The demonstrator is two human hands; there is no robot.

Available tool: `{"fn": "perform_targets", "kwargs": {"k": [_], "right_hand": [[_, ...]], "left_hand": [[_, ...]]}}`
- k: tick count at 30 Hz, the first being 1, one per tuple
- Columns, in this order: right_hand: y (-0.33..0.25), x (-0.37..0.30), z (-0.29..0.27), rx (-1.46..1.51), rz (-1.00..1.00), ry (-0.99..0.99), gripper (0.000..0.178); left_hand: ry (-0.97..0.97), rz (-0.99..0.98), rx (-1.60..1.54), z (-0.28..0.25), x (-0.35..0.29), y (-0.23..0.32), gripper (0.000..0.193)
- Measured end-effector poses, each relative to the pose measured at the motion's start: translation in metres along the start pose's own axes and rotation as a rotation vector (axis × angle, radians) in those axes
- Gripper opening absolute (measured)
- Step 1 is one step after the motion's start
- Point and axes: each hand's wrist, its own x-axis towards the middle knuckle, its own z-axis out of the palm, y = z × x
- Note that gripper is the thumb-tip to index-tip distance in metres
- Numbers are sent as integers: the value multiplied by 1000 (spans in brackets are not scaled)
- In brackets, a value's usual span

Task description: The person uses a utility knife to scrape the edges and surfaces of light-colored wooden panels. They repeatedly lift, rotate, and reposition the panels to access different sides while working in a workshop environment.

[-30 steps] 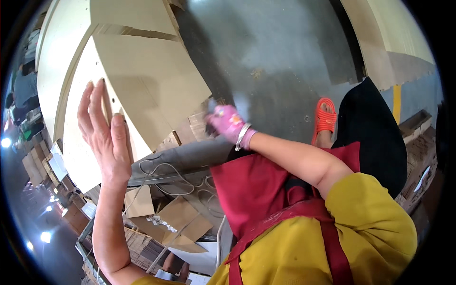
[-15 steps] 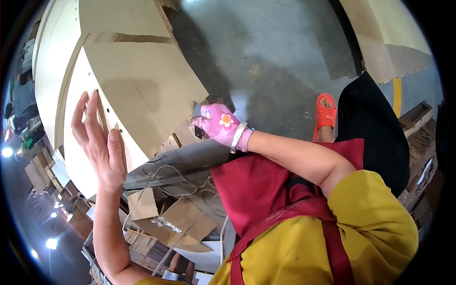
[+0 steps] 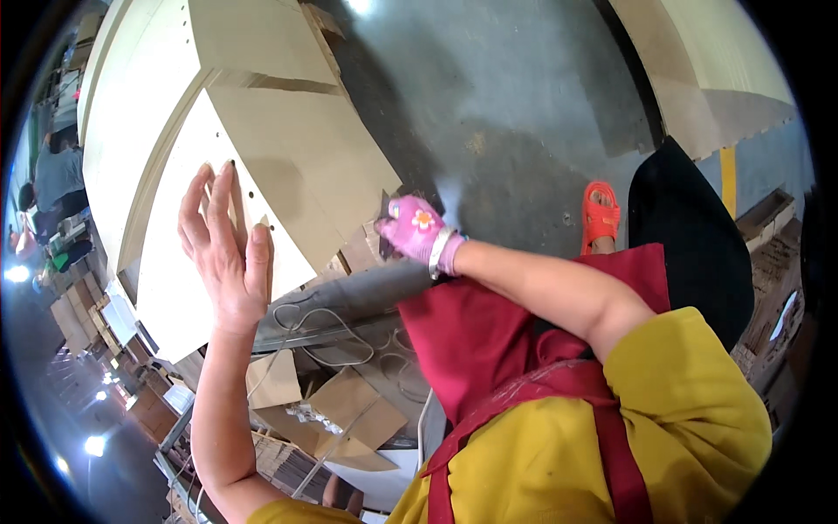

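Note:
My left hand is bare and lies on a white panel with a row of small dark holes along its edge. Its fingers are stretched and apart, close to those holes. The panel forms the top of a piece with a pale wooden side. At the near right corner of that side is my right hand, in a pink glove with a flower print. It is closed round a thin dark grey sheet, which looks like sandpaper; most of it is hidden under the fingers.
Cables and an open cardboard box lie below the panel. Another large pale piece stands at the upper right. My foot in an orange sandal is on the floor. A person is at the far left.
The white panel, its wooden side and my left hand on it sit further right in the picture. My right hand has shifted slightly right, and more of the dark sheet shows.

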Motion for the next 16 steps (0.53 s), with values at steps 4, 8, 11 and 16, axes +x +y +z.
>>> {"fn": "perform_targets", "kwargs": {"k": [4, 8, 11, 16], "right_hand": [[-53, -37, 4, -44, -369, 34, 28], [-42, -24, -12, 185, 30, -130, 28], [-58, -39, -9, -163, -244, 25, 28], [-78, -49, -15, 13, -204, -25, 26]], "left_hand": [[-13, -11, 63, -14, -6, -5, 59], [-14, -28, 40, -9, -4, 0, 59], [-11, -16, 49, -4, -3, 0, 58], [-18, -12, 71, -7, -6, -5, 58]]}}
